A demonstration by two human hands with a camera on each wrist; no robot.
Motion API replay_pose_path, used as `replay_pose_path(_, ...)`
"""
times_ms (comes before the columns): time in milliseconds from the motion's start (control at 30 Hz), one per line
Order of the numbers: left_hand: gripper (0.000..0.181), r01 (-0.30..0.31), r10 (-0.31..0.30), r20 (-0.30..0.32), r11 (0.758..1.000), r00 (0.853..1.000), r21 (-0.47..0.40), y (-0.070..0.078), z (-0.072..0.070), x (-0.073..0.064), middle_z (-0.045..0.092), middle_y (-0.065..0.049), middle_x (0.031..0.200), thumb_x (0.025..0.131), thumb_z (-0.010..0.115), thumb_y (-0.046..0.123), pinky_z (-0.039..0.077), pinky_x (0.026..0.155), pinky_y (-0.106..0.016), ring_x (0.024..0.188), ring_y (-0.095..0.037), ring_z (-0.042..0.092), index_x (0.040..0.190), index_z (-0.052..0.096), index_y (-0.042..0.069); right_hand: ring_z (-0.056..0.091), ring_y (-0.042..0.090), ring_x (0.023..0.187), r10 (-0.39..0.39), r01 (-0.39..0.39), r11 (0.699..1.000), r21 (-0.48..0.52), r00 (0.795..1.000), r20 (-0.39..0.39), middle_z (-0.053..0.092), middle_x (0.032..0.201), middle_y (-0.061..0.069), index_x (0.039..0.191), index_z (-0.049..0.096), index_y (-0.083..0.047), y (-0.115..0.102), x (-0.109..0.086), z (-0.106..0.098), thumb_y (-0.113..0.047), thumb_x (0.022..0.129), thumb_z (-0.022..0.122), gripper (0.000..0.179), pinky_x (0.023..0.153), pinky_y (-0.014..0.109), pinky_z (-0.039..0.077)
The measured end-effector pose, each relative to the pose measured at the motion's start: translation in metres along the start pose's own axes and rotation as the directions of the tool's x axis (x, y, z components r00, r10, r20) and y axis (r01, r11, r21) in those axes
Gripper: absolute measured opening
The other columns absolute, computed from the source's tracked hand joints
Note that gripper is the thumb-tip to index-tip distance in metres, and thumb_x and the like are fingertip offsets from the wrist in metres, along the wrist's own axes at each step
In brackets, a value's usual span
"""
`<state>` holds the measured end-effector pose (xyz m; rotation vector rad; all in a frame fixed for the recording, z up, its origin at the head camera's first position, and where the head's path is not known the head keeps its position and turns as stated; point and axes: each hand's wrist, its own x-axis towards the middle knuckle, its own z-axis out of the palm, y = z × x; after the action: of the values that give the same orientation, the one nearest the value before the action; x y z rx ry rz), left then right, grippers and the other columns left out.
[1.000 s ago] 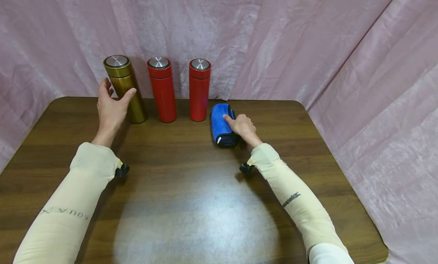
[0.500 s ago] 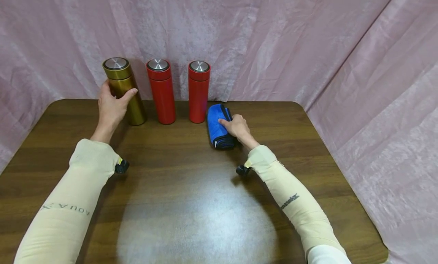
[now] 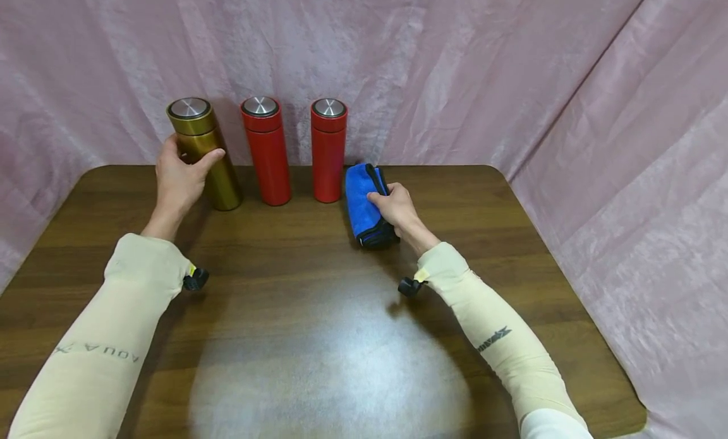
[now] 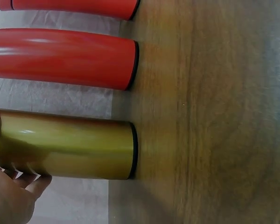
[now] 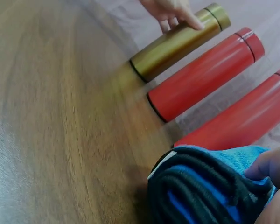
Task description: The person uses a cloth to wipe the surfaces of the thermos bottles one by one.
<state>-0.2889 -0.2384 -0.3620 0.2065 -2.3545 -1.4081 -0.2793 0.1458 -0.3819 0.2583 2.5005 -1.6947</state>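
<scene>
A gold thermos flask with a silver lid stands upright at the back left of the table. My left hand holds it around the upper body, thumb on the right side; in the left wrist view its fingers curl against the gold wall. Further right, a rolled blue towel with black edging lies on the table, gripped by my right hand from its right side. The thumb rests on top of the towel, and the other fingers are mostly hidden. The right wrist view shows the towel's layered end close up.
Two red thermos flasks, one in the middle and one to its right, stand between the gold flask and the towel. Behind the brown wooden table hangs a pink curtain, which also runs along the right side.
My left fingers have come in around the gold flask, which stays in place. The towel has shifted slightly left under my right hand, and its near end has changed shape a little.
</scene>
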Motion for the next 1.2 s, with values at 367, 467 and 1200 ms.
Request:
replay_pose_path(367,0.070,-0.048,0.049,0.043,0.999,0.998,-0.019,0.007,-0.014,-0.024,0.058,-0.010,0.133,0.092,0.078,0.040,0.045,0.097,-0.028,0.118,-0.015,0.054,0.144,0.049,0.003,0.063,0.038,0.119,0.047,-0.093,0.971,0.222,0.978,0.205,0.058,0.137,0.022,0.148,0.045,-0.003,-0.004,-0.018,-0.020,-0.024,0.103,0.063,0.053,0.097,0.050,0.055)
replay_pose_path(467,0.069,-0.060,0.061,0.068,0.998,0.996,-0.011,0.011,-0.018,-0.032,0.059,-0.011,0.133,0.092,0.078,0.040,0.044,0.096,-0.027,0.116,-0.014,0.055,0.143,0.049,0.003,0.063,0.038,0.119,0.037,-0.102,0.963,0.250,0.967,0.254,0.058,0.137,0.023,0.149,0.045,-0.003,-0.002,-0.024,-0.026,-0.024,0.103,0.062,0.053,0.098,0.049,0.055)
replay_pose_path(1200,0.061,-0.135,0.173,0.295,0.980,0.940,-0.143,0.053,-0.004,-0.107,0.063,-0.016,0.131,0.092,0.081,0.023,0.049,0.089,-0.017,0.108,-0.009,0.061,0.142,0.052,0.003,0.062,0.037,0.119,-0.035,-0.088,0.942,0.324,0.934,0.356,0.056,0.142,0.020,0.157,0.041,-0.018,0.002,-0.059,-0.065,-0.031,0.106,0.061,0.056,0.092,0.050,0.057)
